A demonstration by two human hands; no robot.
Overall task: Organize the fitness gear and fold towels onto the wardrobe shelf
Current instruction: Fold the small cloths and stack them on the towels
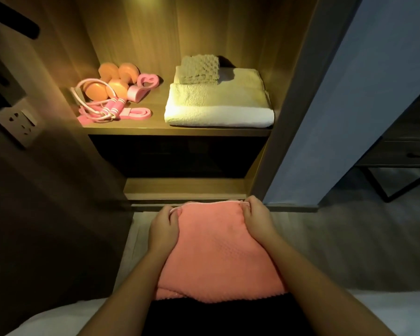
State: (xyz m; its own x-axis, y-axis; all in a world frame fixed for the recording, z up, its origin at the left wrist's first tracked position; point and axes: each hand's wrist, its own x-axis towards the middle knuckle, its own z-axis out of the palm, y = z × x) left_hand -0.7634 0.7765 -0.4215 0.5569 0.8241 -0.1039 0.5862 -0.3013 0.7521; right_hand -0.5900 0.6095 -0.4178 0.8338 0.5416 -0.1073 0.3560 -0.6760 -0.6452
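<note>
A coral pink towel [216, 253] lies folded across my lap, below the wardrobe. My left hand [164, 229] pinches its far left corner, and my right hand [257, 219] pinches its far right corner. On the lit wardrobe shelf [155, 129] a large white folded towel [218, 103] sits at the right with a small beige waffle towel [199, 69] on top. At the shelf's left lie orange dumbbells [112, 81], a pink skipping rope [100, 107], a pink heart-shaped gripper [143, 86] and a pink resistance band [136, 113].
A dark lower compartment [177, 156] opens under the shelf. A wall socket [17, 122] juts out at the left. The wardrobe's side panel [298, 105] and a blue-grey wall stand at the right, with a dark drawer unit [403, 146] beyond.
</note>
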